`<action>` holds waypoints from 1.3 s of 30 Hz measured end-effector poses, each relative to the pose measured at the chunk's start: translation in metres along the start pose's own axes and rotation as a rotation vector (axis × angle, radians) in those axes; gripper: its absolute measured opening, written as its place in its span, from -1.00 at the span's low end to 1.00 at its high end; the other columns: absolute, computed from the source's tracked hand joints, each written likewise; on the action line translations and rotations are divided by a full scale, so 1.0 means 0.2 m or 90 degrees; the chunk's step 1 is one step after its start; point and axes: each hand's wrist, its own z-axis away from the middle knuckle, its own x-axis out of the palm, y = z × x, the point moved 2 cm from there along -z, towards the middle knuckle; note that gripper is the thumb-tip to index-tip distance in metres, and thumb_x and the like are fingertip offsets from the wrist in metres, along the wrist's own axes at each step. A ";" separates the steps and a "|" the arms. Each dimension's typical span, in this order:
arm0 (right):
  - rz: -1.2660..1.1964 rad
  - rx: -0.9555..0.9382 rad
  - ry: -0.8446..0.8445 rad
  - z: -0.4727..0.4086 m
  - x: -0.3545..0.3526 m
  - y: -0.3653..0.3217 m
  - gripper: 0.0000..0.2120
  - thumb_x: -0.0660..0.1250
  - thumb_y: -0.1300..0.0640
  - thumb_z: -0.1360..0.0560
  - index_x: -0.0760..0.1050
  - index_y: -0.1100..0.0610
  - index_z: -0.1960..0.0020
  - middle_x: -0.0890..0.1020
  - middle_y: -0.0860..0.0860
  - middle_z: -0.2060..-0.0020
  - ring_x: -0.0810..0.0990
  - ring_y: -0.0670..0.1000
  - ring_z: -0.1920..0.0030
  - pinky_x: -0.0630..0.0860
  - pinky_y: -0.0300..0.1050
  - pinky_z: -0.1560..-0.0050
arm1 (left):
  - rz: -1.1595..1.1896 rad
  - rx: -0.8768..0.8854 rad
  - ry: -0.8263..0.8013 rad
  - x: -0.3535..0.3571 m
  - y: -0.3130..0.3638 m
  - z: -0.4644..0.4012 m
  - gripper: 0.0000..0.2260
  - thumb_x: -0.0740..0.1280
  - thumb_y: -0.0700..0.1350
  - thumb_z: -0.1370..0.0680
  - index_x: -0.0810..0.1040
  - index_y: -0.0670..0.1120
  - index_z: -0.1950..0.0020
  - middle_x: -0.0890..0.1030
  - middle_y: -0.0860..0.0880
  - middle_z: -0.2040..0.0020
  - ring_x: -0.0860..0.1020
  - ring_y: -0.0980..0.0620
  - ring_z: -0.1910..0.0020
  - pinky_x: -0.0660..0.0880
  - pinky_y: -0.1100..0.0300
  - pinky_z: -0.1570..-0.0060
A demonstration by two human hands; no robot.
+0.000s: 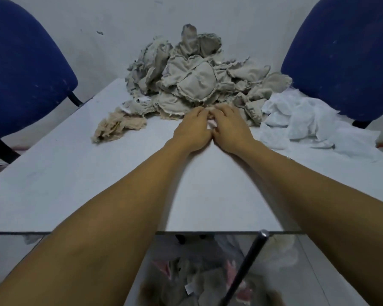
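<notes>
Nearest, under glass, blurred scraps (197,281). Left hand (192,129) and right hand (230,127) touching on the surface (75,184), each grip curled tight, pinching one small pale piece (211,124) between them. Leftward one beige rag (117,128); rightward white cloths (307,122); just beyond, an uncountable grey heap (197,80). Farthest, two blue chairs (27,69).

Frayed beige cloth pieces (195,85); smooth matt table (75,177)

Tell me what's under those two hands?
A small whitish scrap peeks out between the left hand and right hand, at the grey fabric pile's edge. The hands cover the rest of it.
</notes>
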 end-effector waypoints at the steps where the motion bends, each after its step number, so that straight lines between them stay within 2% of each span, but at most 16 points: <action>1: 0.007 0.004 -0.030 -0.05 0.03 0.02 -0.50 0.19 0.13 -0.60 0.25 0.16 -0.53 0.20 0.17 -0.55 0.14 0.21 -0.52 0.21 0.16 -0.46 | -0.008 -0.004 -0.021 0.02 -0.02 -0.04 -0.49 0.25 -0.12 -0.57 0.28 -0.13 -0.52 0.27 -0.11 -0.52 0.24 -0.12 -0.49 0.25 -0.01 -0.45; 3: 0.015 0.004 -0.107 -0.12 0.07 0.04 -0.46 0.12 0.11 -0.63 0.13 0.15 -0.58 0.11 0.18 -0.58 0.08 0.21 -0.56 0.13 0.16 -0.51 | -0.040 -0.029 -0.057 0.06 -0.05 -0.09 -0.47 0.14 -0.08 -0.63 0.14 -0.10 -0.60 0.17 -0.08 -0.59 0.15 -0.09 -0.55 0.16 0.01 -0.50; 4: 0.009 -0.003 -0.128 -0.13 0.07 0.04 -0.47 0.12 0.11 -0.62 0.16 0.15 -0.57 0.19 0.19 -0.56 0.16 0.22 -0.54 0.18 0.13 -0.48 | -0.053 -0.040 -0.066 0.07 -0.06 -0.09 -0.47 0.09 -0.07 -0.64 0.09 -0.08 -0.62 0.14 -0.06 -0.61 0.13 -0.08 -0.57 0.15 0.01 -0.51; 6: -0.021 -0.007 -0.121 -0.12 0.06 0.03 -0.54 0.13 0.13 -0.60 0.29 0.14 -0.49 0.40 0.19 -0.44 0.37 0.22 -0.41 0.34 0.10 -0.35 | -0.055 -0.047 -0.067 0.07 -0.06 -0.07 -0.49 0.07 -0.05 -0.65 0.12 -0.05 -0.61 0.16 -0.06 -0.60 0.17 -0.09 -0.55 0.20 -0.02 -0.48; 8: -0.014 -0.009 -0.097 -0.06 0.03 0.02 -0.56 0.12 0.14 -0.61 0.32 0.13 -0.48 0.47 0.20 -0.37 0.44 0.22 -0.33 0.41 0.07 -0.26 | -0.057 -0.048 -0.047 0.05 -0.03 -0.02 -0.53 0.09 -0.02 -0.65 0.22 -0.02 -0.58 0.22 -0.06 -0.56 0.23 -0.11 -0.50 0.29 -0.03 -0.42; 13: -0.016 -0.025 -0.021 0.18 -0.05 -0.05 -0.61 0.16 0.17 -0.60 0.43 0.13 -0.41 0.56 0.18 -0.23 0.49 0.23 -0.20 0.38 0.01 -0.15 | -0.026 -0.011 0.016 -0.03 0.06 0.22 -0.64 0.19 -0.12 -0.62 0.46 -0.03 -0.43 0.43 -0.10 -0.25 0.40 -0.11 -0.25 0.45 0.00 -0.15; 16: -0.052 -0.005 -0.004 0.35 -0.10 -0.09 -0.59 0.20 0.13 -0.60 0.38 0.13 -0.44 0.48 0.21 -0.12 0.41 0.21 -0.15 0.33 -0.01 -0.10 | 0.081 0.012 0.044 -0.11 0.12 0.39 -0.68 0.31 -0.19 -0.54 0.58 -0.03 -0.29 0.52 -0.07 -0.05 0.49 -0.08 -0.09 0.43 0.10 -0.07; 18: -0.079 0.009 -0.032 0.46 -0.14 -0.12 -0.56 0.22 0.09 -0.60 0.34 0.09 -0.47 0.41 0.13 -0.06 0.36 0.18 -0.15 0.30 -0.04 -0.06 | 0.133 0.014 0.033 -0.14 0.16 0.50 -0.65 0.39 -0.20 -0.48 0.58 0.00 -0.25 0.54 0.00 0.02 0.51 -0.02 -0.03 0.41 0.19 0.01; 22: -0.182 0.031 -0.045 0.65 -0.24 -0.16 -0.59 0.30 -0.08 -0.57 0.42 -0.04 -0.40 0.40 -0.03 0.02 0.38 0.02 -0.10 0.34 -0.11 -0.01 | 0.171 -0.015 0.013 -0.15 0.21 0.64 -0.63 0.40 -0.19 -0.46 0.58 0.03 -0.26 0.54 0.01 0.04 0.50 0.02 0.00 0.40 0.23 0.02; 24: -0.213 0.050 -0.019 0.70 -0.27 -0.17 -0.66 0.32 -0.08 -0.57 0.49 -0.02 -0.31 0.46 -0.04 0.01 0.42 0.00 -0.08 0.34 -0.13 0.02 | 0.188 -0.027 0.017 -0.15 0.22 0.67 -0.70 0.40 -0.17 -0.48 0.63 0.04 -0.20 0.54 -0.01 0.05 0.51 0.03 0.02 0.42 0.23 0.03; 27: -0.215 0.059 -0.003 0.72 -0.28 -0.17 -0.74 0.38 -0.04 -0.54 0.52 0.05 -0.16 0.43 -0.06 0.07 0.43 -0.01 -0.01 0.28 -0.18 0.13 | 0.204 -0.024 0.013 -0.16 0.23 0.68 -0.79 0.42 -0.14 -0.50 0.64 0.01 -0.13 0.52 0.00 0.05 0.51 0.02 0.00 0.44 0.24 0.02; 30: -0.215 0.051 0.001 0.72 -0.29 -0.17 -0.73 0.42 -0.01 -0.52 0.52 0.09 -0.15 0.42 -0.03 0.05 0.43 0.00 0.02 0.33 -0.14 0.09 | 0.165 -0.002 0.015 -0.15 0.23 0.68 -0.79 0.42 -0.16 -0.52 0.61 -0.04 -0.15 0.44 0.01 -0.01 0.44 0.04 -0.06 0.31 0.49 0.06; 33: -0.248 0.044 0.061 0.73 -0.31 -0.16 -0.84 0.42 0.08 -0.52 0.57 0.10 -0.08 0.45 -0.04 0.08 0.48 -0.02 0.08 0.41 -0.15 0.06 | 0.159 0.048 0.072 -0.16 0.25 0.68 -0.80 0.44 -0.17 -0.53 0.63 -0.08 -0.16 0.41 0.01 -0.10 0.35 0.05 -0.13 0.22 0.57 -0.05; 35: -0.271 0.057 0.118 0.74 -0.34 -0.15 -0.90 0.42 0.15 -0.52 0.60 0.11 -0.03 0.48 -0.04 0.10 0.51 -0.02 0.09 0.43 -0.15 0.03 | 0.189 0.086 0.093 -0.18 0.29 0.68 -0.83 0.46 -0.17 -0.52 0.66 -0.08 -0.10 0.48 0.03 -0.08 0.43 0.07 -0.09 0.32 0.49 -0.08; 37: -0.278 0.066 0.165 0.75 -0.36 -0.14 -0.93 0.42 0.19 -0.51 0.60 0.09 0.01 0.53 -0.04 0.10 0.54 0.03 0.04 0.44 -0.09 0.00 | 0.226 0.106 0.102 -0.20 0.32 0.67 -0.86 0.46 -0.19 -0.50 0.66 -0.05 -0.05 0.58 0.04 0.01 0.52 0.13 0.03 0.47 0.31 0.00; 39: -0.322 0.064 0.199 0.75 -0.37 -0.15 -0.90 0.41 0.20 -0.52 0.58 0.04 -0.01 0.58 -0.06 0.10 0.56 0.00 0.04 0.47 -0.11 0.02 | 0.262 0.093 0.131 -0.21 0.33 0.66 -0.87 0.45 -0.22 -0.50 0.65 -0.02 0.00 0.62 0.09 0.09 0.53 0.21 0.12 0.46 0.36 0.07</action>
